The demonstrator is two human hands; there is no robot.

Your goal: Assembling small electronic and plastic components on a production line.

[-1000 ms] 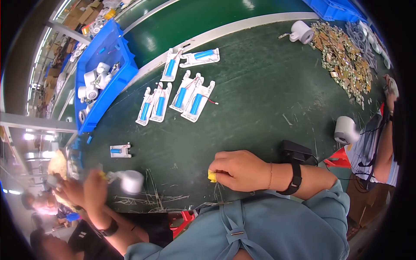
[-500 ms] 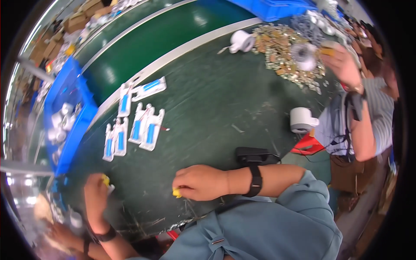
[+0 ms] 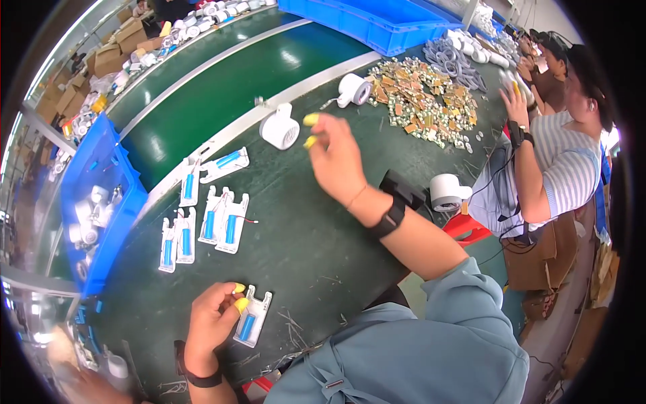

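On the left, 6 white casings (image 3: 223, 236) lie with blue cells (image 3: 231, 229) upward, presumably for access. Your left hand (image 3: 210, 320) sets 2 yellow-tipped fingers at the forked end of a nearer casing (image 3: 258, 310), probably to steady it; whether they grip cannot be told. This casing lies just right of that hand. A white housing (image 3: 273, 130) lies just left of your empty right hand (image 3: 338, 161), its yellow-tipped digits parted.
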